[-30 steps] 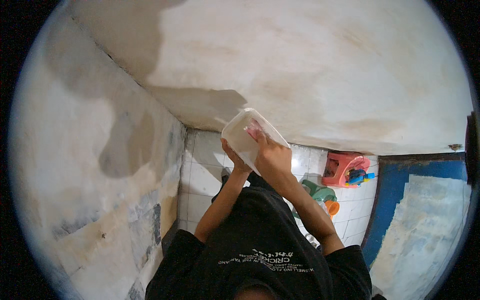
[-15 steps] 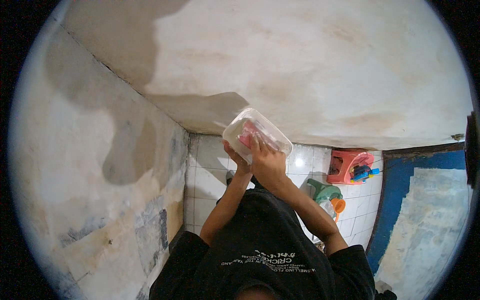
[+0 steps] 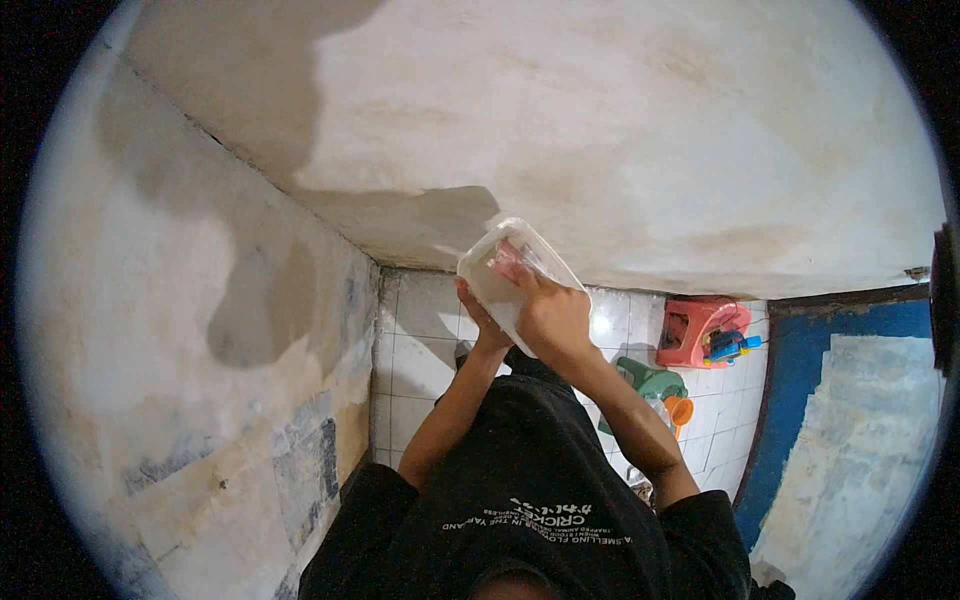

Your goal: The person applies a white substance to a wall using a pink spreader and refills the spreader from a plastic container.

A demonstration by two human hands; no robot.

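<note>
I grip a white rectangular plastic tub by its left side with my left hand, fingers along its outer edge. My right hand reaches into the tub, its fingers closed on a wet-looking pink cloth or sponge against the inner surface. The fingertips are partly hidden by the pink piece. My forearms come up from below, over my black shirt.
A pale, stained wall rises ahead, another on the left. On the tiled floor are a red plastic stool with a blue-yellow object, a green item and an orange dipper. A blue-edged panel is at right.
The tub has moved slightly right since earlier. My right hand and the pink piece shifted down-left in the tub, then back up-right, with both hands keeping their hold.
</note>
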